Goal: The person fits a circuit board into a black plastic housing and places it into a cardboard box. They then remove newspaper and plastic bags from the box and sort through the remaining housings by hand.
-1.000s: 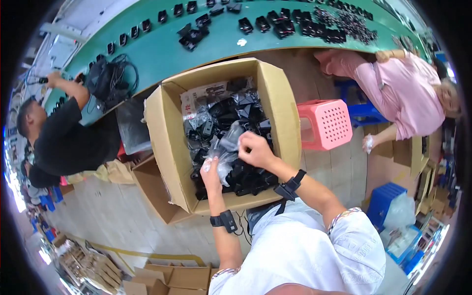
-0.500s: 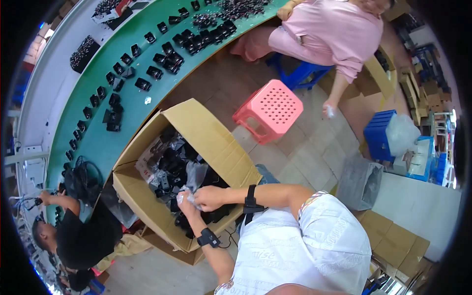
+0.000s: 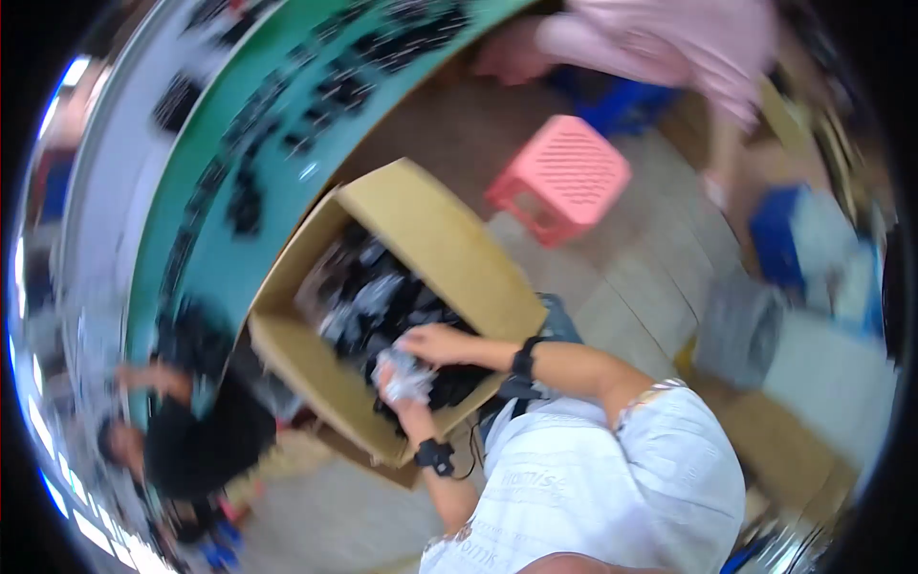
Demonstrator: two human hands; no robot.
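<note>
Over the open cardboard box, my left hand is closed on a crumpled clear plastic bag. My right hand is beside it with fingers curled at the bag's upper edge; the blur hides how firmly they grip. Many black plastic parts fill the box below my hands. Another crumple of clear plastic lies among the parts. Each of my wrists wears a black strap.
A curved green worktable with rows of black parts runs along the left. A pink stool stands beyond the box. One person in pink is at the upper right, another in black at the lower left. A blue crate stands at the right.
The whole view has shifted and blurred with head motion. The plastic between my hands is spread wider, and my right hand has moved up, slightly away from the left.
</note>
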